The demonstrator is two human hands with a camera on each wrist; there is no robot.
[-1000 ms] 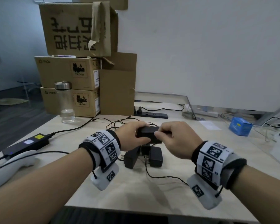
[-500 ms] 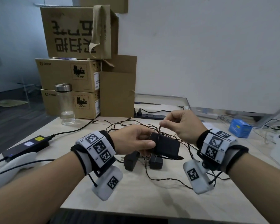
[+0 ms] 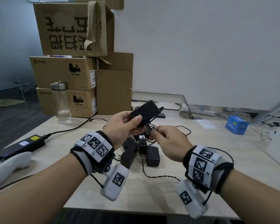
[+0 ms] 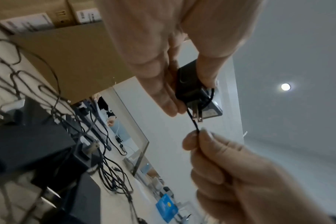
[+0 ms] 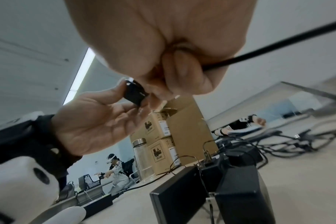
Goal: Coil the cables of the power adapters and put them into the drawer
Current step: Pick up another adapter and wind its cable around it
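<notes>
Since a moment ago we have lifted the adapter (image 3: 145, 111) higher and farther from us, tilting it so its far end points up and right, while our right hand (image 3: 167, 143) has dropped from above it to below and to the right of it. Our left hand (image 3: 123, 126) grips the adapter by its near end, thumb on top and fingers underneath, well above the table (image 3: 152, 194). Our right hand is curled, thumb and forefinger pinching the thin black cable (image 4: 192, 119) just beside the plug prongs (image 4: 197, 114), as the left wrist view shows. The cable runs taut from the adapter down to that pinch, so the coming wrap, we judge, turns on this line: the adapter's long axis slants up and away, the right hand sits nearer us and lower, and it must carry the cable round the body across that axis. The other adapters (image 3: 140, 153) lie in a cluster on the table beneath both hands, their cables tangled toward the far side. We see no drawer in any view.
</notes>
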